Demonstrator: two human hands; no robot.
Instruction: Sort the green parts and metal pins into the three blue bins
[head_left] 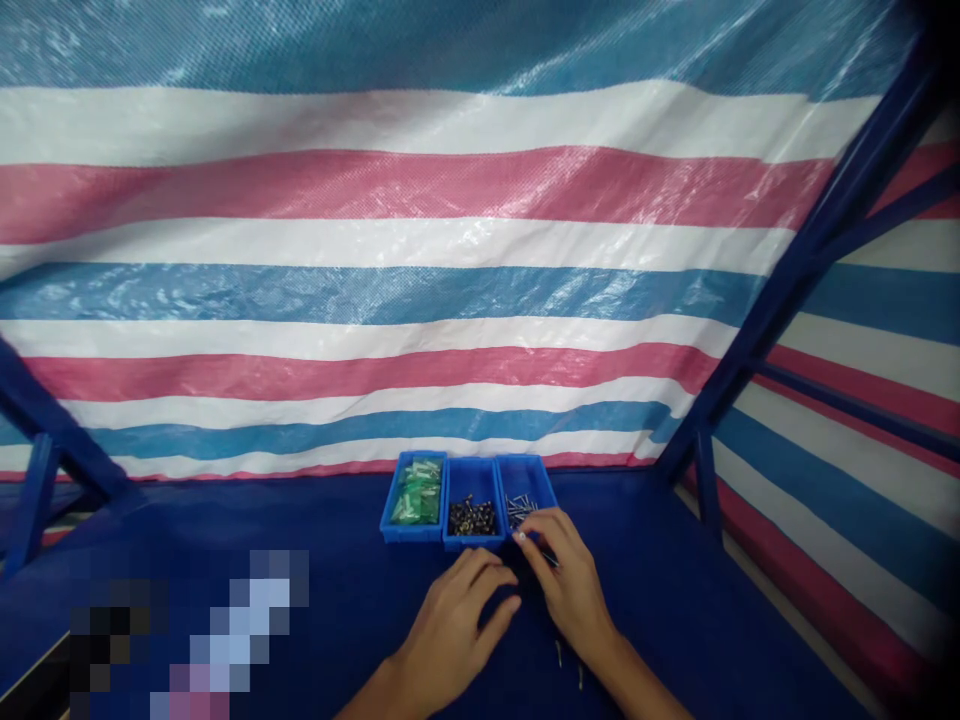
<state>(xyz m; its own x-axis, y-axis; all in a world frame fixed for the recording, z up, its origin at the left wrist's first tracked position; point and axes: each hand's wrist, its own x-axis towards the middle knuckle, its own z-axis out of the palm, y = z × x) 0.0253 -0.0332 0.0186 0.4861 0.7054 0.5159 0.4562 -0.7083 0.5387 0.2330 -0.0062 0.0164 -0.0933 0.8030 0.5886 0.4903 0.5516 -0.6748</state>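
Observation:
My right hand point(568, 582) is closed in a pinch at the front of the right-hand blue bin point(531, 466). It grips a screw point(523, 537), whose pale head shows at the fingertips and whose thin shaft shows beside the fingers. Several silver screws point(517, 508) lie in that bin. To the left, my left hand point(455, 622) hovers over or rests on the table with its thumb and fingers apart, nothing visible in them. Dark small metal fasteners point(472, 517) fill part of the middle blue bin point(471, 470). Small clear-green plastic packets point(418, 493) fill the left blue bin point(388, 520).
Two small thin metal pieces point(580, 676) lie on the blue table point(300, 530) by my right wrist. Behind the bins hangs a striped tarp point(390, 240). Blue frame bars point(772, 310) slope up at the right. A blurred patch point(225, 635) covers the lower left.

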